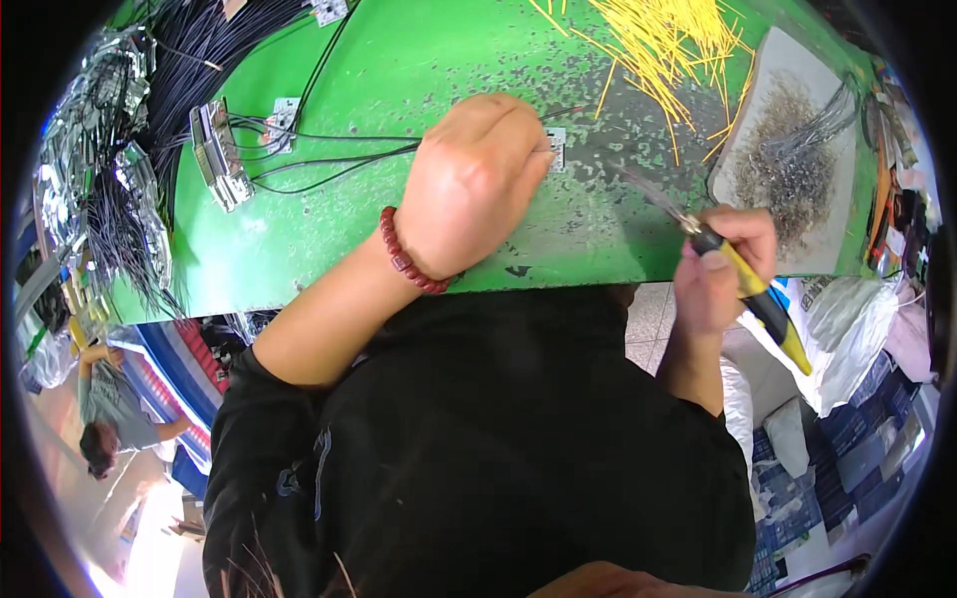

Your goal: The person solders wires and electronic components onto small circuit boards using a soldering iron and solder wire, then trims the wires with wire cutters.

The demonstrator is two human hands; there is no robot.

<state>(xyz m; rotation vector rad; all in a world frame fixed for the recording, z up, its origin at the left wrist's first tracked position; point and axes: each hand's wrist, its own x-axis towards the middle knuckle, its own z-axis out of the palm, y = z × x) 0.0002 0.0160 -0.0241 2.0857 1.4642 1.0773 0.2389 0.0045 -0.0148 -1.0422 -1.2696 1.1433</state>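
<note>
My left hand [477,184], with a dark red bead bracelet [399,257] at its wrist, is closed over the green worktop. Black wires [344,159] run into it from a silver metal part [219,154] on the left. One thin wire end pokes out past its knuckles. Just beyond its fingertips lies a small white circuit board [557,149], partly hidden by the hand. My right hand [726,264] grips a yellow-and-black soldering iron [763,289]. The iron's tip points up and left toward the board, apart from it.
Yellow wires [668,50] lie loose at the back right. A pale board [788,149] with brown residue and thin wire strands sits at the right. Another small circuit board [282,125] is near the silver part. Bundled black wires [204,60] and shiny metal parts [100,110] crowd the left; a person [115,419] is beyond.
</note>
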